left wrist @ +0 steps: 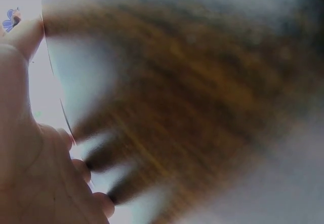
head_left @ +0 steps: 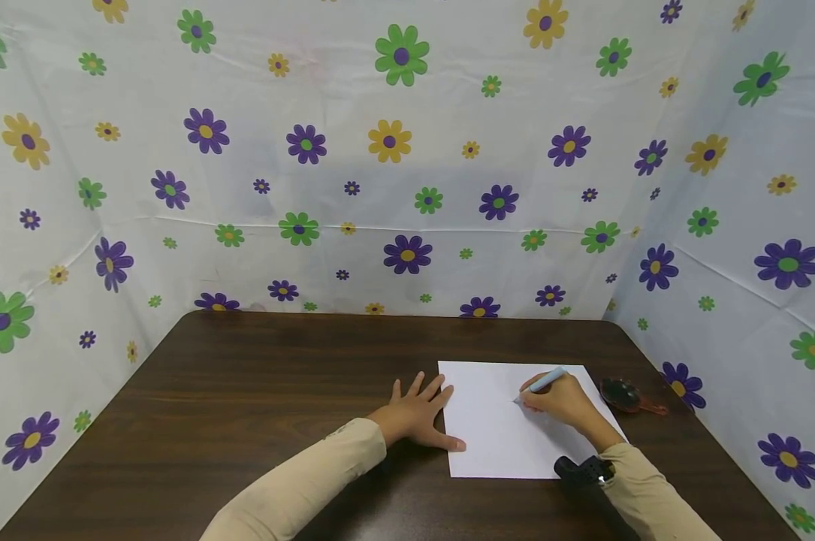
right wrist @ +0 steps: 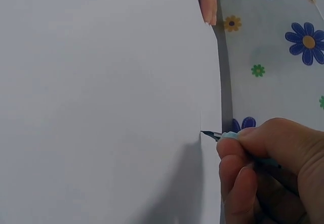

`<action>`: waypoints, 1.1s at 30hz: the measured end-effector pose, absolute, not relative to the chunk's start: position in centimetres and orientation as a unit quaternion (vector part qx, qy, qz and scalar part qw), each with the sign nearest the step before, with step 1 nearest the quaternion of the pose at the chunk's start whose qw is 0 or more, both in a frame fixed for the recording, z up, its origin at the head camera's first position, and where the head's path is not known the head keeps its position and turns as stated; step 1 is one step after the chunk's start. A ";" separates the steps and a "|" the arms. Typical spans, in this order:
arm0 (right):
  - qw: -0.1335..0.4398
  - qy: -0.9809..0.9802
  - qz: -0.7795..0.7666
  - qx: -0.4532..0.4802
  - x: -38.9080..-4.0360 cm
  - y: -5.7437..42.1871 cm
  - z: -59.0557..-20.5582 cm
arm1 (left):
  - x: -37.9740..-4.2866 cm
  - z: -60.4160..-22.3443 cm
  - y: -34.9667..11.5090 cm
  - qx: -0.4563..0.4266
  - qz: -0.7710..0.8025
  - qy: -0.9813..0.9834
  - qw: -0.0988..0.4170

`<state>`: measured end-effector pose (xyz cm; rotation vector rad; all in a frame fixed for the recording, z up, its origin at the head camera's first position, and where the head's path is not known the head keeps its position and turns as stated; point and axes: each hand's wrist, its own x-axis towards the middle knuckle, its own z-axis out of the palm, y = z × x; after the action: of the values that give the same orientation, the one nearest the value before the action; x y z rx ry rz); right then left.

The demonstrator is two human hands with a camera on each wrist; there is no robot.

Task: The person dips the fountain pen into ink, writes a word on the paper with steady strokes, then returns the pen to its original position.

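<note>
A white sheet of paper (head_left: 488,443) lies on the dark wooden table. My left hand (head_left: 417,417) rests at its left edge, fingers spread, with the thumb and some fingertips on the sheet. In the left wrist view the left hand (left wrist: 45,168) shows its palm side; the rest there is blurred. My right hand (head_left: 565,402) pinches a light blue pen (head_left: 545,379) between thumb and fingers over the right half of the sheet. In the right wrist view the pen's dark pointed tip (right wrist: 210,133) meets the paper (right wrist: 101,82), at the end of a faint short line.
To the right of the paper lies a dark oval item with a reddish-brown handle (head_left: 626,397), its kind unclear. A black wrist strap device (head_left: 583,471) sits at my right cuff. A flowered white cloth (head_left: 339,98) hangs behind and beside the table (head_left: 245,376).
</note>
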<state>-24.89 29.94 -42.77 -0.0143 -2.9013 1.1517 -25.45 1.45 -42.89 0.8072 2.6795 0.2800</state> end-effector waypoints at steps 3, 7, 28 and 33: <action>0.011 -0.931 0.364 -0.015 -24.8 30.6 -42.7 | -25.5 -42.9 1.4 0.285 0.100 0.939 0.166; 0.012 -0.933 0.358 -0.020 -24.7 31.6 -42.6 | -25.5 -42.7 1.4 0.285 0.105 0.937 0.172; 0.008 -0.933 0.357 -0.047 -24.4 33.6 -42.8 | -25.5 -42.4 1.5 0.286 0.101 0.937 0.177; 0.011 -0.933 0.355 -0.050 -24.5 33.7 -42.9 | -25.4 -42.4 1.4 0.285 0.104 0.937 0.173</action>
<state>-24.45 33.69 -42.90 -0.1567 -2.9124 1.1082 -25.37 1.43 -42.40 0.8087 2.6576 0.2949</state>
